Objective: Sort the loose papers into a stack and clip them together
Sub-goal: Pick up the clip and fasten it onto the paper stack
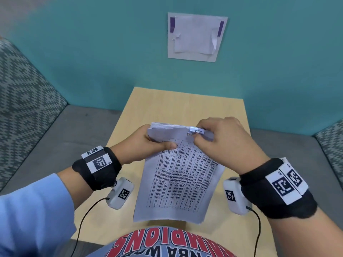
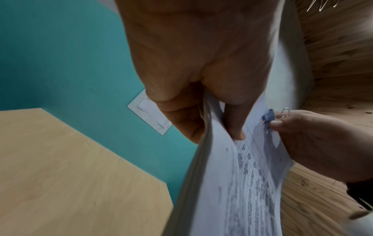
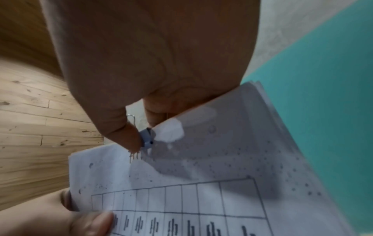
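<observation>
A stack of printed papers with a table of text is held tilted above the small wooden table. My left hand grips the stack's top left corner, thumb on the front sheet. My right hand pinches a pale blue binder clip at the stack's top edge, right of centre. In the left wrist view the clip sits against the paper edge with its wire handle sticking out. In the right wrist view the thumb presses the clip where the sheets meet.
A teal partition wall rises behind the table, with a white taped sheet on it. Patterned grey seat cushions flank the table on both sides. Wooden planks show in the wrist views.
</observation>
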Available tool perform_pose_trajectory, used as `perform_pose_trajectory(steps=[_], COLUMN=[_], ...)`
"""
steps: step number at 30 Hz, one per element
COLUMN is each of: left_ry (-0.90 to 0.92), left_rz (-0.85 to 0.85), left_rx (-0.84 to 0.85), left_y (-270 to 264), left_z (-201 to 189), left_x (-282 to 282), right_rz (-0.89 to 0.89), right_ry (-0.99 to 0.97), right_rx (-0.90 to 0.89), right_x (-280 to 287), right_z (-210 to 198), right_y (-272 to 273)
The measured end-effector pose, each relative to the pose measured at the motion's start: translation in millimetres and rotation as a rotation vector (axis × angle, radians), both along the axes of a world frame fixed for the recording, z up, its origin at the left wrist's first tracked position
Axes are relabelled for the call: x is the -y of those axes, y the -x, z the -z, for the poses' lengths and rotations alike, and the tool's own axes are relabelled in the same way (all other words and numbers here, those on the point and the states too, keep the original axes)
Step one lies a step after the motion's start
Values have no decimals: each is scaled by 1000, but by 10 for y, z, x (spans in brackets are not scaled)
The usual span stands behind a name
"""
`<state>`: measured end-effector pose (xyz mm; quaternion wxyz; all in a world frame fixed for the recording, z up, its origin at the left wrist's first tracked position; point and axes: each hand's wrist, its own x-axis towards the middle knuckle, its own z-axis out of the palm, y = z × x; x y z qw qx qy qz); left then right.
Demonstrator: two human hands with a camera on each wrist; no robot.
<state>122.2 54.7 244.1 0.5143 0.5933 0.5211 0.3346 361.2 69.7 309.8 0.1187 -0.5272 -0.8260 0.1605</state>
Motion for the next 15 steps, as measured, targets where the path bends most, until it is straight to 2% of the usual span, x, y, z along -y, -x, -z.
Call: perform_pose_trajectory(steps=[2, 6, 15], left_ry=[-4, 26, 45], left_rz=[15, 33, 62], left_rx=[-35, -41, -117], left_y=[35, 95, 112], left_z=[15, -2, 40], left_x=[-26, -50, -104], right_rz=[-16, -28, -53], right_ry=[93, 305, 299], right_rx=[-68, -355, -279], right_x=[5, -35, -157], right_z=[11, -25, 106], right_y=[-41, -133, -119])
